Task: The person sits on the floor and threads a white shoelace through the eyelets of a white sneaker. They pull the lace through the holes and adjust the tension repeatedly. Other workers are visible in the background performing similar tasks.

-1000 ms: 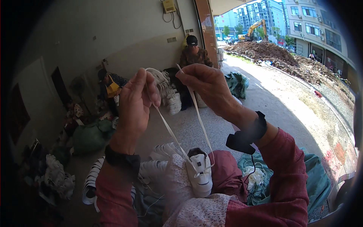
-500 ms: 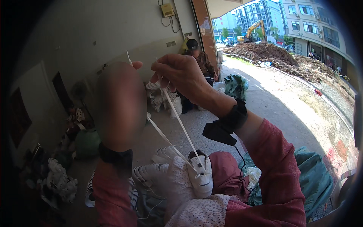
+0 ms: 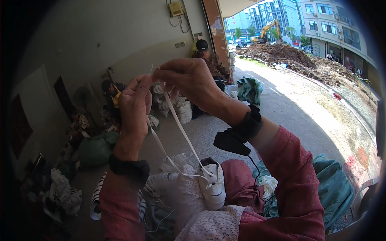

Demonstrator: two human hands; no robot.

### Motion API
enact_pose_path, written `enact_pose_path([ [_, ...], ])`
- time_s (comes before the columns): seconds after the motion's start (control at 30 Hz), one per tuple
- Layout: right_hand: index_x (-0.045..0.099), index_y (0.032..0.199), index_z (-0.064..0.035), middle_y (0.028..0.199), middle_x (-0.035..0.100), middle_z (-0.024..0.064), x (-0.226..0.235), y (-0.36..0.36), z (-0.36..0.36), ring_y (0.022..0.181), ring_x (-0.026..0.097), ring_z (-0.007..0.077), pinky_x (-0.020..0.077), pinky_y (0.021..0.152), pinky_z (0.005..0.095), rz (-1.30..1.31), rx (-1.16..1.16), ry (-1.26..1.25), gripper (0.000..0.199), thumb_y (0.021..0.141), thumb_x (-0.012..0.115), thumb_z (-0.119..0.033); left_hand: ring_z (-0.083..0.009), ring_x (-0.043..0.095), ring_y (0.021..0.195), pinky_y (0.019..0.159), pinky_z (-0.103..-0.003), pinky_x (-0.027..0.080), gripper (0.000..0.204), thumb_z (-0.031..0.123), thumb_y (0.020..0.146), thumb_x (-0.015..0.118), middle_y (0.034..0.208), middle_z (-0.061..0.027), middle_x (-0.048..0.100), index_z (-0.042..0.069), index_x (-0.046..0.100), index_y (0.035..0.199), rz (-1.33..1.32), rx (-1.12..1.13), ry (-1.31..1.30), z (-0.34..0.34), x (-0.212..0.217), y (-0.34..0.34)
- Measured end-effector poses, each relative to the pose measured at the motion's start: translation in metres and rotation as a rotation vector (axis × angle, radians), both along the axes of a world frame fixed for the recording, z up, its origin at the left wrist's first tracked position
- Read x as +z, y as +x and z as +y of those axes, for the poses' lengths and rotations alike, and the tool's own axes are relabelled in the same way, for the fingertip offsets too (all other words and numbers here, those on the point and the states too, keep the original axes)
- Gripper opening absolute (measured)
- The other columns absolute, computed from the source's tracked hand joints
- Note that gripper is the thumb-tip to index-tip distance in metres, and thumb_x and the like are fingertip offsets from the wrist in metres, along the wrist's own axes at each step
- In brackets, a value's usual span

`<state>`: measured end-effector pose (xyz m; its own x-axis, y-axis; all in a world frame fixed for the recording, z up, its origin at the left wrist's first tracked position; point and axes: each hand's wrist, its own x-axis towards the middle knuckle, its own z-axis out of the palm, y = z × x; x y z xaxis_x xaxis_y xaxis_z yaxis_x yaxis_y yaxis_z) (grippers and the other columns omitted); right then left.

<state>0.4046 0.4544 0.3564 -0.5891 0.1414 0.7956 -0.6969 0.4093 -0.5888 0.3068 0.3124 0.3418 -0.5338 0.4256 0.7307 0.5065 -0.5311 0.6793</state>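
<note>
A white shoe (image 3: 214,193) rests on my lap with its dark opening facing away from me. Two lengths of a flat white shoelace (image 3: 181,127) run up from it to my raised hands. My right hand (image 3: 195,83) pinches one length near its tip, thumb against the fingers. Close beside it, my left hand (image 3: 135,98) is closed, with the other length running up into it. The fingertips of both hands nearly meet, and a thin lace tip pokes up between them. Their exact grip there is partly hidden.
Several white shoe pieces (image 3: 163,182) lie left of my lap. Green sacks (image 3: 331,188) stand to the right, and a green bag (image 3: 96,150) to the left. A co-worker (image 3: 211,60) sits by the doorway. Others work at the far left. Outside are a dirt mound and an excavator (image 3: 268,32).
My left hand has come in toward my right, from apart to nearly touching. My right hand has shifted slightly left. The left lace length now sags near the shoe.
</note>
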Motion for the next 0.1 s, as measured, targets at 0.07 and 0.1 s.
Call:
enact_pose_path([
  [0.07, 0.072, 0.104, 0.004, 0.084, 0.072, 0.0097, -0.002, -0.0021, 0.0006, 0.067, 0.067, 0.0106, 0.0568, 0.057, 0.0242, 0.015, -0.003, 0.007, 0.022, 0.094, 0.065, -0.015, 0.0017, 0.031, 0.047, 0.041, -0.019, 0.019, 0.023, 0.027, 0.097, 0.066, 0.059, 0.0107, 0.042, 0.005, 0.07, 0.104, 0.039, -0.001, -0.011, 0.0027, -0.0052, -0.005],
  [0.1, 0.072, 0.104, 0.0033, 0.083, 0.072, 0.0103, -0.0035, -0.0039, 0.0005, 0.065, 0.066, 0.0111, 0.0571, 0.056, 0.0246, 0.022, -0.003, 0.01, 0.022, 0.093, 0.065, -0.015, 0.002, 0.032, 0.048, 0.042, -0.019, 0.02, 0.024, 0.028, 0.097, 0.067, 0.059, 0.0106, 0.044, 0.005, 0.07, 0.105, 0.062, 0.003, -0.008, 0.0045, -0.0087, -0.0084],
])
